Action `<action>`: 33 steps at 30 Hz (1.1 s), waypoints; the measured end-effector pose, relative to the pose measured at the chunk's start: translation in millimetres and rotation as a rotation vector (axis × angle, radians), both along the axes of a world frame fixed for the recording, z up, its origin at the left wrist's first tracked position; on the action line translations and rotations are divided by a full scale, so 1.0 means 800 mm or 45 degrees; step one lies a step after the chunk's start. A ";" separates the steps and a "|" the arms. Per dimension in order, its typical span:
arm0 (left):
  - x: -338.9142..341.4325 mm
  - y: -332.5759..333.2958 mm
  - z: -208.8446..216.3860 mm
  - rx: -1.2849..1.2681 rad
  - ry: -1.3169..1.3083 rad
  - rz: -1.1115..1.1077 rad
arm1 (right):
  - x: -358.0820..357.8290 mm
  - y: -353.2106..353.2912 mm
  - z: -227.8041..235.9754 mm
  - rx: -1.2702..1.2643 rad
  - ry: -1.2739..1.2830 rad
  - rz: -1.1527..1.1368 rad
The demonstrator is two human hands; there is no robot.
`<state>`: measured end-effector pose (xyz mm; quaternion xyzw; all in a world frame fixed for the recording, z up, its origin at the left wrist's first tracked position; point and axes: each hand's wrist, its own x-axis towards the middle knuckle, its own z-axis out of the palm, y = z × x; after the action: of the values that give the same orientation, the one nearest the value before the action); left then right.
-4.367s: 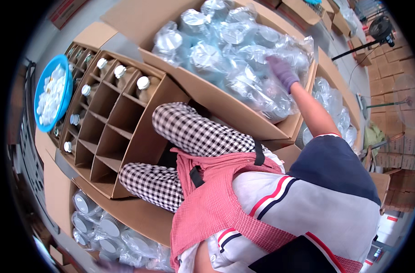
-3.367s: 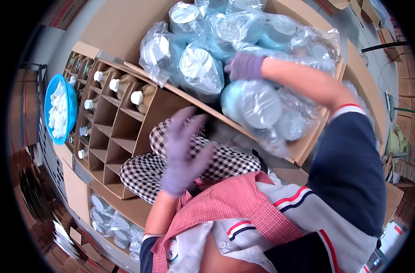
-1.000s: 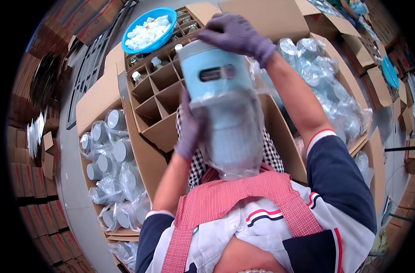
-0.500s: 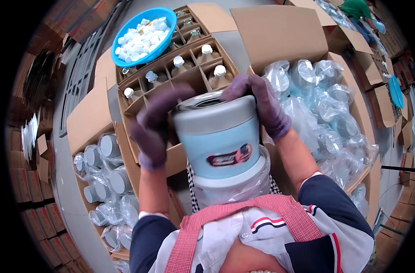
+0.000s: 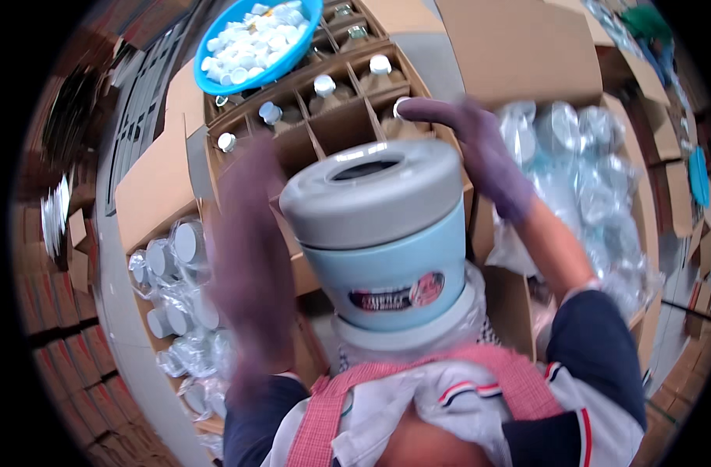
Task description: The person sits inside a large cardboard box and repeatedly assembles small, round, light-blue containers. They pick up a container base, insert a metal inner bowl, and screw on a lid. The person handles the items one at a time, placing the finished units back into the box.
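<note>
Leaving the grey top (image 5: pixel 371 222) it touched 0.5 s ago, the right hand (image 5: pixel 488 152), fingers spread, extends near a white-capped bottle (image 5: pixel 392 124), while the left hand (image 5: pixel 250 249), too blurred to read, flanks the blue container (image 5: pixel 387 272) before the apron (image 5: pixel 334 405), which suggests little steadying is needed.

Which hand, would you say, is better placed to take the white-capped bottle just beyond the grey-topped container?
The right hand, I'd judge: its outstretched finger overlaps the bottle's cap in view, though contact can't be told. The left hand, blurred, is farther away, across the grey-topped container.
</note>
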<state>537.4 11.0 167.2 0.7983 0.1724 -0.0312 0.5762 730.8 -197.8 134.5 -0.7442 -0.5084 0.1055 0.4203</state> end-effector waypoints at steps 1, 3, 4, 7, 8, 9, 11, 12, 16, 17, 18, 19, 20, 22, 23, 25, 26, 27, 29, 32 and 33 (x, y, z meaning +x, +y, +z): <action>0.032 0.010 -0.027 -0.124 -0.260 0.012 | -0.005 0.003 0.027 0.243 -0.031 0.167; 0.040 -0.006 -0.019 -0.164 -0.598 0.074 | -0.016 0.010 0.051 0.391 0.237 0.351; 0.038 -0.029 0.000 -0.093 -0.724 0.107 | -0.019 0.011 0.042 0.338 0.542 0.297; 0.029 0.012 -0.028 0.167 -1.189 -0.012 | 0.001 0.017 0.014 0.225 0.260 -0.069; 0.059 -0.003 -0.018 0.443 -1.049 0.257 | -0.002 0.020 0.026 0.241 0.270 -0.069; 0.065 0.004 -0.011 0.286 -0.928 0.212 | -0.004 0.024 0.043 0.263 0.283 -0.052; 0.081 0.015 0.008 -0.062 -0.726 -0.123 | -0.003 0.031 0.046 0.268 0.567 0.238; 0.072 0.010 0.026 0.053 -0.817 -0.287 | 0.006 0.038 -0.002 0.427 0.986 0.153; 0.104 0.067 -0.012 0.421 -1.091 -0.146 | 0.023 0.053 -0.006 0.500 0.785 0.022; 0.119 0.093 -0.037 0.292 -1.015 0.025 | 0.021 0.057 0.009 0.584 0.743 0.083; 0.132 0.119 -0.060 0.155 -0.953 0.197 | 0.042 0.064 0.012 0.467 0.593 0.243; 0.154 0.170 -0.101 0.198 -0.856 0.528 | 0.061 0.074 0.001 0.504 0.537 0.196; 0.164 0.243 -0.144 0.151 -0.629 0.819 | 0.081 0.088 -0.012 0.541 0.492 0.171; 0.146 0.415 -0.244 0.785 -0.237 0.801 | 0.119 0.113 -0.085 1.044 1.557 0.419; 0.118 0.445 -0.305 1.076 0.089 0.698 | 0.129 0.119 -0.124 1.010 1.396 0.254; 0.112 0.419 -0.345 1.429 0.299 0.573 | 0.140 0.103 -0.181 0.781 0.924 -0.106; 0.126 0.408 -0.338 1.337 0.324 0.475 | 0.139 0.086 -0.202 0.588 0.634 -0.275; 0.117 0.403 -0.318 1.264 0.379 0.407 | 0.139 0.068 -0.229 0.194 0.074 -0.460; 0.094 0.372 -0.273 1.295 0.306 0.392 | 0.132 0.067 -0.216 0.093 0.728 -0.654; 0.048 0.300 -0.137 1.623 -0.306 0.347 | 0.109 0.080 -0.165 -0.007 0.392 -0.800; 0.040 0.261 -0.072 1.676 -0.359 0.279 | 0.089 0.092 -0.136 0.111 0.362 -0.689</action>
<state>569.5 219.8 109.8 0.9569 0.1586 0.2431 -0.0125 802.3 -124.1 25.9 -0.8116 -0.2320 0.0710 0.5315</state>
